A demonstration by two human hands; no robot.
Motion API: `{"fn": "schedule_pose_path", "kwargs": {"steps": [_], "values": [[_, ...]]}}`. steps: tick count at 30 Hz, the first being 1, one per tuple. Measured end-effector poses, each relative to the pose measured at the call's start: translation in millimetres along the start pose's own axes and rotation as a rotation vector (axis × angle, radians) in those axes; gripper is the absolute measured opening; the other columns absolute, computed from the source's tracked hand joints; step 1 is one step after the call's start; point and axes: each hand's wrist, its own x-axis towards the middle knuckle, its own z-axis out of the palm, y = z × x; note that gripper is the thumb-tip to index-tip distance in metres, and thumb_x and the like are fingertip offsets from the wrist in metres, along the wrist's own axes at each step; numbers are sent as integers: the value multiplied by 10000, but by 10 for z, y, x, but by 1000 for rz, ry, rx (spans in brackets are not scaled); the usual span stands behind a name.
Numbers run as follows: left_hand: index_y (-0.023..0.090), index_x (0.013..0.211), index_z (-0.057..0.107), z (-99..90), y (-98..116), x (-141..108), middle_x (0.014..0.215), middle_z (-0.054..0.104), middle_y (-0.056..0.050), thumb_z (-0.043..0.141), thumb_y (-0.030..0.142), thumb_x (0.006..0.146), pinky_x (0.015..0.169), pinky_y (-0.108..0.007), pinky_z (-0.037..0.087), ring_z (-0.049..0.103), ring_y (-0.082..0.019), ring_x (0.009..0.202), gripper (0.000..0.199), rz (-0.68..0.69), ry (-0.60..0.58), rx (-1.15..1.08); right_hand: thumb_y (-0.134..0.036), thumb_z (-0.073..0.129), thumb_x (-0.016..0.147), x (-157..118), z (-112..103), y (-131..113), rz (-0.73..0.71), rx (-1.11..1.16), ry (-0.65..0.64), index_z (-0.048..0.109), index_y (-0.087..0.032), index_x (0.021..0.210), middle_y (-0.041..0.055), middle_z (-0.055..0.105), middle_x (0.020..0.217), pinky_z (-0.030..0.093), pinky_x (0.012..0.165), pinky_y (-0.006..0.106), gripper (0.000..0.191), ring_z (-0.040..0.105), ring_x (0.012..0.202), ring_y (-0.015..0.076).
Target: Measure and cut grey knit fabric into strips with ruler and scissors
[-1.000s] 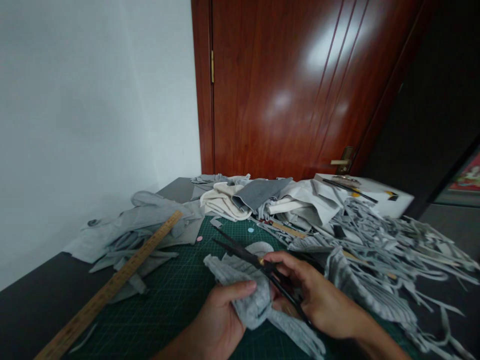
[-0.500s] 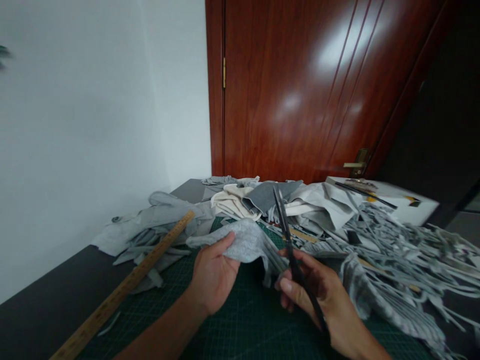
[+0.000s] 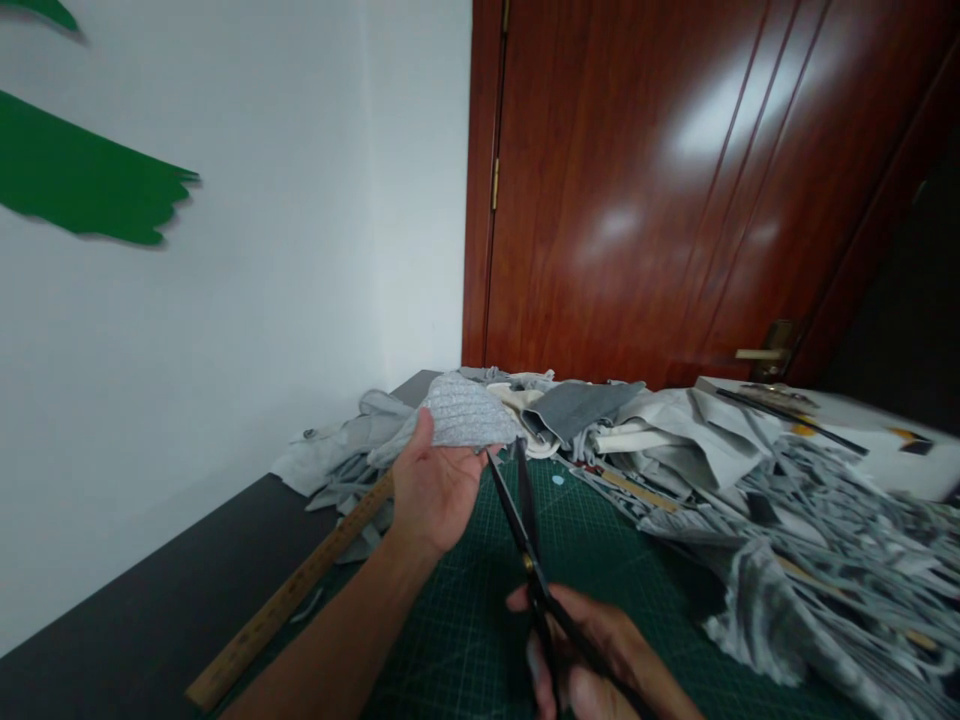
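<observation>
My left hand [image 3: 442, 490] holds up a piece of light grey ribbed fabric [image 3: 469, 412], thumb on top and the other fingers beneath it. In my right hand [image 3: 600, 645] is a pair of black scissors [image 3: 528, 560], with the handles in my fingers. Its blades are spread apart and point away from me, their tips close to the fabric's lower right edge. Whether the blades touch the cloth I cannot tell. Below both hands lies a green cutting mat [image 3: 480, 610] with grid lines.
A wooden ruler [image 3: 300, 590] lies slantwise on the left. Grey and white cloth pieces [image 3: 675, 430] are heaped at the back, and thin fabric strips [image 3: 847, 540] pile up on the right. A white box [image 3: 885, 450] stands behind them, near a brown door [image 3: 600, 200].
My left hand has raised the fabric and carried it forward. The scissors, closed before, now have spread blades and point at the fabric's edge. The view has turned left.
</observation>
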Motion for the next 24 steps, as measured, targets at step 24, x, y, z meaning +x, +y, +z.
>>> {"fn": "schedule_pose_path", "kwargs": {"steps": [24], "values": [[245,1384,651,130,-310,-369,1408,690,-81,381,459,1090,1203,-510,384,486,-318,1465,454,-34,-150,49,-712,728,844,-85,185,-155,-80,-107,298,586,-229,1354,-4,566,814,427,621,288,717,525,664,162]]}}
